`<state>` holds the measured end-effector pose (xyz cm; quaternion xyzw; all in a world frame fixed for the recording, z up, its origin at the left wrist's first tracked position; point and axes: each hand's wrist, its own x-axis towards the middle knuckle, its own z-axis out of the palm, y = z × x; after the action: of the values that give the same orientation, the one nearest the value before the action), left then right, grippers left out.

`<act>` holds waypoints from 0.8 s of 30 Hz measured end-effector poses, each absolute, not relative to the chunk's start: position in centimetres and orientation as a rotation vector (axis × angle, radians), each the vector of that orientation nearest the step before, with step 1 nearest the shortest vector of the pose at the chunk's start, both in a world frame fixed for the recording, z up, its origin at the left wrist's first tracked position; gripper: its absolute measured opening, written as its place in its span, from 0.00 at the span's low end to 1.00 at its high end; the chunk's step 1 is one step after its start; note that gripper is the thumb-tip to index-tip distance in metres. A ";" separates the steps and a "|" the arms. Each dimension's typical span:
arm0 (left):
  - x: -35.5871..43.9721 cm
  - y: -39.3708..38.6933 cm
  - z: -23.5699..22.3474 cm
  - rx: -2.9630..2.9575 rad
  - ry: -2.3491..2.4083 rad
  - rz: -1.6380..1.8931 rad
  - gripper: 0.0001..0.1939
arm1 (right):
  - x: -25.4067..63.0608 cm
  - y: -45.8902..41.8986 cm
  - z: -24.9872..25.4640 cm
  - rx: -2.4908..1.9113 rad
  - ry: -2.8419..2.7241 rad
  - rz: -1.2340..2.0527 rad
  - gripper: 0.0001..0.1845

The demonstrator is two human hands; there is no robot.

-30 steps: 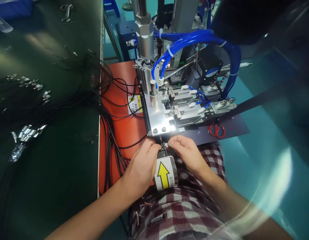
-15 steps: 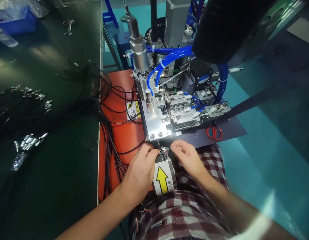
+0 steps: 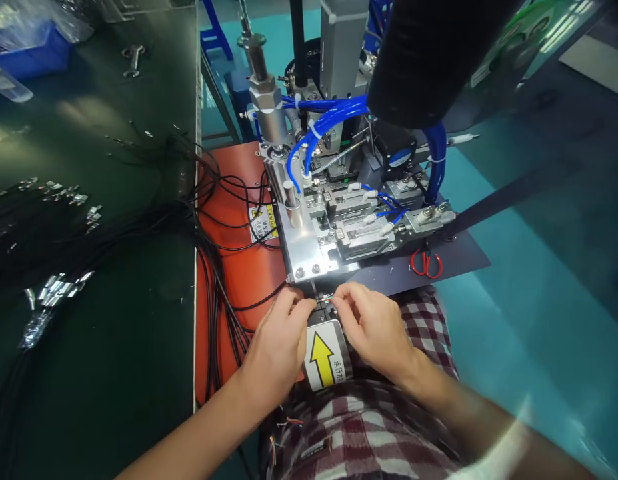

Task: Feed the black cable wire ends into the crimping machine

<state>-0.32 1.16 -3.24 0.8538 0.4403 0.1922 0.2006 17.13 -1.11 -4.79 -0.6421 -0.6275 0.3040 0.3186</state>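
My left hand is closed in a pinch at the front of the bench machine, on the end of a cable whose tip is mostly covered by the fingers. Thin wires stick out from it towards the right. My right hand pinches at the tips of these wires, its fingertips close to the left ones. Both hands hover over a small dark fixture behind a white label with a yellow arrow.
Black cables run over the orange base plate from the dark table at left. Red-handled scissors lie on the plate's right part. A wrench and a blue bin are at the far left. Blue air hoses arch over the machine.
My right hand has moved left to the wire tips and its fingers now meet there. My left hand keeps its pinch nearly in place. The whole view has shifted slightly.
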 end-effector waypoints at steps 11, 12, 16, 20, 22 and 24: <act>-0.1 0.6 -1.5 2.806 1.376 0.186 0.17 | 17.4 0.1 -6.3 -1.342 -0.857 1.644 0.19; -0.1 0.2 -1.4 2.822 1.387 0.104 0.19 | 17.4 0.0 -6.3 -1.348 -0.859 1.612 0.19; -0.2 -0.9 -1.5 2.820 1.326 -0.015 0.26 | 17.1 0.0 -6.2 -1.384 -0.878 1.546 0.19; 0.0 -0.6 -1.9 2.732 1.328 0.000 0.22 | 16.5 0.3 -6.4 -1.359 -0.814 1.558 0.18; 0.0 -0.2 -2.0 2.685 1.349 0.037 0.18 | 16.4 0.4 -6.3 -1.318 -0.763 1.622 0.18; 0.1 0.1 -2.2 2.676 1.357 0.096 0.17 | 16.4 0.5 -6.2 -1.291 -0.724 1.673 0.18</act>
<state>0.10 0.08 -2.16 0.8892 0.4510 0.0319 0.0697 16.42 0.46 -6.18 -0.5194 -0.2914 0.6732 0.4384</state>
